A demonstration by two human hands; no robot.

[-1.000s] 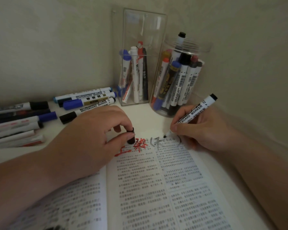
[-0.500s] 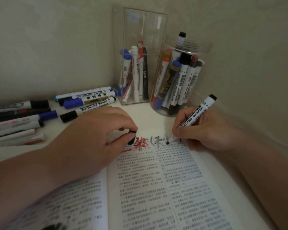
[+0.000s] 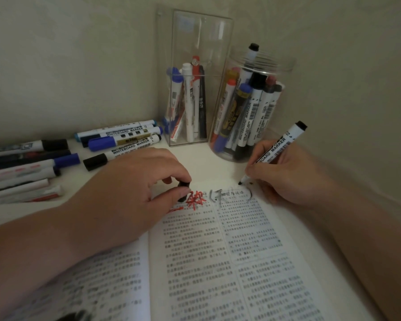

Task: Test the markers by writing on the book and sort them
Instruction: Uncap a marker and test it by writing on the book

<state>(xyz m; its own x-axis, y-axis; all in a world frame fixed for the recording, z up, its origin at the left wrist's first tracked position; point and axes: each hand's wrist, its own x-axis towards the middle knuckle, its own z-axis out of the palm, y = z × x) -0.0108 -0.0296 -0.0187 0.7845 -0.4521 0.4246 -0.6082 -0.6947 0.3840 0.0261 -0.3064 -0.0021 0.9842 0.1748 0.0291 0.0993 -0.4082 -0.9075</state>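
Testing a whiteboard marker (image 3: 278,147) on the open book (image 3: 218,262).
The whiteboard marker is gripped in the curled fingers of the right hand (image 3: 285,174), and its tip is set at the top margin of the right page, beside grey strokes (image 3: 214,195) and red characters (image 3: 195,200). A black cap (image 3: 184,184) is pinched between thumb and forefinger of the left hand (image 3: 130,188), which rests on the book. Loose markers (image 3: 123,144) are laid on the table (image 3: 206,163) at left; others are stood in a rectangular clear holder (image 3: 195,31) and a round clear jar (image 3: 285,63).
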